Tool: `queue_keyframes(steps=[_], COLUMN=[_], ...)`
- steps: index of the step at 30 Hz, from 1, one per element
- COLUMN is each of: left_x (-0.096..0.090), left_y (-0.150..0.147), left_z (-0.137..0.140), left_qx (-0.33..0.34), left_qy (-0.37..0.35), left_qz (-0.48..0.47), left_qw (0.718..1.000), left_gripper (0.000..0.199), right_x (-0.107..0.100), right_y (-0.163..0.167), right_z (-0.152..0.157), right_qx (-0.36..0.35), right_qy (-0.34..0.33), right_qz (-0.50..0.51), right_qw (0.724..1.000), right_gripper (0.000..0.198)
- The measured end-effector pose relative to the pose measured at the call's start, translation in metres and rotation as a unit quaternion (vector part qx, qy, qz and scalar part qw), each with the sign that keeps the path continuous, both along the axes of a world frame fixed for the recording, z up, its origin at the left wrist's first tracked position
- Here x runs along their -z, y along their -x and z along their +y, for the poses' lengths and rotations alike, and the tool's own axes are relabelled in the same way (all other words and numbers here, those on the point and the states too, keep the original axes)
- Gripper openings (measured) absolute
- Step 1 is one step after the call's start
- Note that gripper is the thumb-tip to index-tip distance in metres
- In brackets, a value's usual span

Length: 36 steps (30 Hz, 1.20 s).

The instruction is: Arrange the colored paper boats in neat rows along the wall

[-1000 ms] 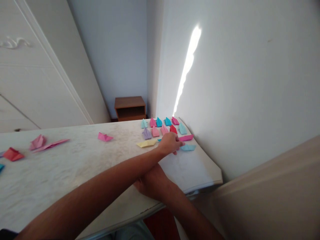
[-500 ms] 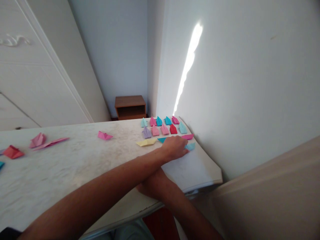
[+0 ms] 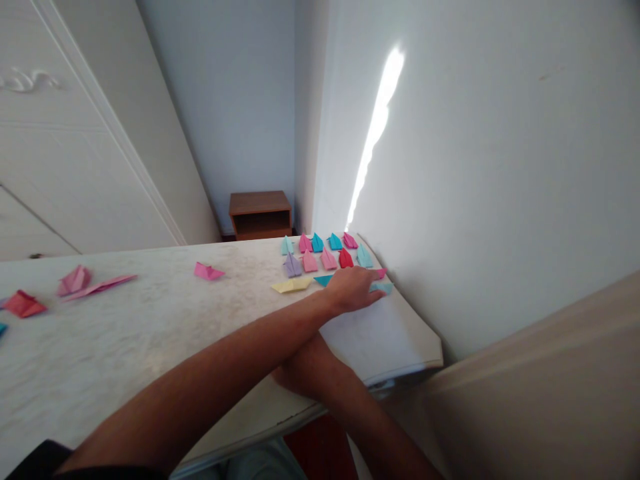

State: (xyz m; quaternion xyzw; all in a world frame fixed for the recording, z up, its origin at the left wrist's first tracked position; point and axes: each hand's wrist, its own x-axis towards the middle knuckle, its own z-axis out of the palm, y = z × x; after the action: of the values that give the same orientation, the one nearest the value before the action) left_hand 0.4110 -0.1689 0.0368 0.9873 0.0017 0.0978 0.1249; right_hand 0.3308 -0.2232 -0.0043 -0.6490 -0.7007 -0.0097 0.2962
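Note:
My left hand (image 3: 354, 289) reaches across to the table's right end, index finger and thumb apart. Its fingertips are at a light blue paper boat (image 3: 383, 288), partly covered, and a pink paper boat (image 3: 381, 273) is just beyond. A teal paper boat (image 3: 323, 281) shows behind the wrist, with a yellow paper boat (image 3: 292, 285) to its left. My right hand (image 3: 300, 370) is under the left forearm near the front edge; its fingers are hidden. Beyond the left hand stand two rows of small folded paper figures, among them a red one (image 3: 345, 259) and a lilac one (image 3: 293, 265).
On the white table (image 3: 165, 320), a pink paper boat (image 3: 208, 271) lies left of centre. More folded papers, one red (image 3: 25, 304), lie at the far left. A wall (image 3: 475, 167) borders the right side. A brown nightstand (image 3: 261, 200) stands behind.
My left hand's index finger and thumb have spread apart around the light blue boat, which sits slightly farther right. My right hand stays almost in place.

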Motion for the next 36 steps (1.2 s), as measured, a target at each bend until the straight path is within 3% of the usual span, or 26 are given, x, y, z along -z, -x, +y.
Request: queue_keyframes(steps=[7,11,15,20,28,32,36], left_x=[-0.016,-0.022,-0.019,-0.006,0.017,0.025,0.024], left_y=[0.037,0.081,0.136,0.211,0.318,0.347,0.353], left_z=[0.003,0.010,0.025,0.050,0.086,0.095,0.095], left_qx=[-0.018,-0.021,-0.062,-0.145,-0.285,-0.317,-0.329], left_qy=[0.121,0.166,0.206,0.228,0.276,0.331,0.345], left_qz=[-0.134,-0.196,-0.242,-0.214,-0.174,-0.171,-0.184], left_qw=[0.983,0.966,0.946,0.939,0.902,0.872,0.860], left_gripper=[0.025,0.019,0.020,0.018,0.022,0.025,0.026], right_x=[-0.005,-0.002,-0.001,-0.009,-0.006,-0.005,-0.011], right_y=[0.001,0.001,-0.001,-0.002,-0.003,-0.004,0.003], right_z=[-0.001,-0.003,-0.002,-0.001,-0.002,0.003,0.019], right_qx=[0.003,-0.010,0.035,-0.030,-0.039,-0.002,0.035], right_qy=[0.027,0.027,0.000,0.042,0.085,0.116,0.114], right_qz=[-0.043,-0.013,0.066,0.104,0.123,0.125,0.114], right_qw=[0.999,0.999,0.997,0.993,0.988,0.985,0.986], right_gripper=[0.027,0.034,0.035,0.021,0.027,0.028,0.031])
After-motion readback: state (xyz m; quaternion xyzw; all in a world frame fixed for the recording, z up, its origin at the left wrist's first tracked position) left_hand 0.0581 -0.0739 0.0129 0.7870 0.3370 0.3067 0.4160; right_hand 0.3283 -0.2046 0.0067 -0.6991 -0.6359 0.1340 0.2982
